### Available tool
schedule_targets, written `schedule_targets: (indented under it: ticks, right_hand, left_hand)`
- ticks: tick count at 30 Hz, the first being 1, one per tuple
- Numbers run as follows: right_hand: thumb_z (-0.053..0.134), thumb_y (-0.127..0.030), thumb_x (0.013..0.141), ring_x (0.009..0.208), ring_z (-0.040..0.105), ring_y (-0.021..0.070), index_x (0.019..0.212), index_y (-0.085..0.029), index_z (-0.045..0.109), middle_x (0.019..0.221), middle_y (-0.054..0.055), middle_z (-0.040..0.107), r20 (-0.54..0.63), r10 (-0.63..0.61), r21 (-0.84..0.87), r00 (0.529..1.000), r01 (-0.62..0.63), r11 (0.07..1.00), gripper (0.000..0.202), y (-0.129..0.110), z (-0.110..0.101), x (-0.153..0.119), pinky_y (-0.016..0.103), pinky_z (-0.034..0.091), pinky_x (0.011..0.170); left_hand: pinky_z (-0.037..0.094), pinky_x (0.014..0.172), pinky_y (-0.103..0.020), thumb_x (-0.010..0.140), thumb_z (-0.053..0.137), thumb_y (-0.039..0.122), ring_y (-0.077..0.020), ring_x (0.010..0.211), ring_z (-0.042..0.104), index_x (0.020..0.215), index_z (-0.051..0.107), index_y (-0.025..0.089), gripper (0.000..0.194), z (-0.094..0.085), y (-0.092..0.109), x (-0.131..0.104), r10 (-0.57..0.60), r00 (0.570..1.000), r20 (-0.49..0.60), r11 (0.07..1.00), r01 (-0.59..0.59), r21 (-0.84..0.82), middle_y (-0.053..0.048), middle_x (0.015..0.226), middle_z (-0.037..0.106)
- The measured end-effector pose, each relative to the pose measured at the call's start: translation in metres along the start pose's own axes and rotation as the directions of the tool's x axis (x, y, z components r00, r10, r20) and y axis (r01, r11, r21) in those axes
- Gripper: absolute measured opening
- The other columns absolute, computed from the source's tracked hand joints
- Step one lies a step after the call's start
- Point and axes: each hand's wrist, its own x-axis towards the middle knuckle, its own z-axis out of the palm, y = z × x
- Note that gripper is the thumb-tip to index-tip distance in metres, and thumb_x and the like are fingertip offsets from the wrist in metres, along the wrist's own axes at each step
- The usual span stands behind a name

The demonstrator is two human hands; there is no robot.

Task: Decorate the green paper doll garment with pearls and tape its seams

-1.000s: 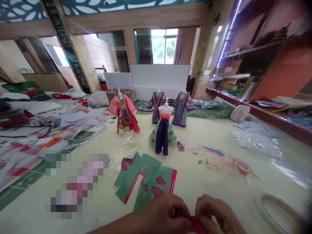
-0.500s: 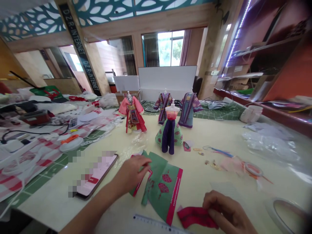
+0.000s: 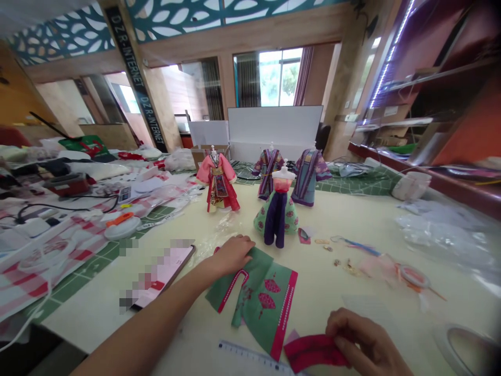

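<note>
A green fabric piece [image 3: 254, 297] with crimson trim and fan patterns lies on the pale tabletop. Over its upper left part rests my left hand [image 3: 235, 254], palm down, its fingers reaching toward the piece's top edge; whether they pinch the cloth is hidden. At the lower right, my right hand [image 3: 358, 337] pinches the right end of a crimson strip [image 3: 313, 351]. The strip's left end lies beside the green piece's trimmed edge. A clear ruler [image 3: 250, 357] lies just below the green cloth.
Dressed doll forms, one with a green skirt [image 3: 291, 219] and one in pink and red [image 3: 217, 183], stand behind the cloth. A phone [image 3: 168, 274] lies left. Small ornaments, a tape roll [image 3: 465, 350] and plastic bags [image 3: 438, 230] are at right; cluttered checked cloth is far left.
My left hand has moved up and slightly right over the green cloth, whose left part now lies more spread out. My right hand still pinches the strip. The view has shifted slightly.
</note>
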Motion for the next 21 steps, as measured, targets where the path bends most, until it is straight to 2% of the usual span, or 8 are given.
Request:
schedule_targets:
  ticks: [4, 13, 21]
  right_hand:
    - [0.053, -0.042, 0.083, 0.055, 0.048, 0.0137, 0.073, -0.020, 0.059, 0.065, 0.001, 0.053, -0.010, 0.015, 0.035, 1.000, -0.015, 0.999, 0.024, -0.001, 0.000, 0.001, 0.024, 0.039, 0.050]
    - [0.051, -0.038, 0.085, 0.055, 0.047, 0.0130, 0.076, -0.020, 0.059, 0.067, 0.001, 0.054, 0.008, -0.007, 0.040, 1.000, 0.007, 0.999, 0.022, 0.002, 0.001, 0.001, 0.024, 0.038, 0.051]
    - [0.052, -0.041, 0.084, 0.057, 0.048, 0.0136, 0.075, -0.021, 0.058, 0.067, 0.000, 0.054, -0.014, 0.015, 0.033, 1.000, -0.015, 0.999, 0.023, -0.002, 0.002, 0.001, 0.024, 0.038, 0.051]
  left_hand:
    - [0.051, 0.082, -0.041, 0.090, 0.055, 0.030, -0.0210, 0.097, 0.060, 0.116, 0.054, 0.015, 0.029, 0.011, -0.002, 0.008, -0.016, 1.000, 0.022, 1.000, 0.016, 0.008, -0.008, 0.115, 0.057]
    - [0.051, 0.082, -0.041, 0.091, 0.055, 0.030, -0.0210, 0.098, 0.059, 0.115, 0.055, 0.016, 0.028, 0.002, -0.004, 0.003, -0.043, 0.999, -0.027, 0.999, 0.044, 0.013, -0.008, 0.116, 0.057]
    - [0.051, 0.082, -0.042, 0.090, 0.055, 0.030, -0.0212, 0.097, 0.060, 0.116, 0.054, 0.015, 0.030, 0.014, -0.002, 0.011, -0.031, 0.999, 0.015, 0.999, 0.031, -0.015, -0.009, 0.116, 0.057]
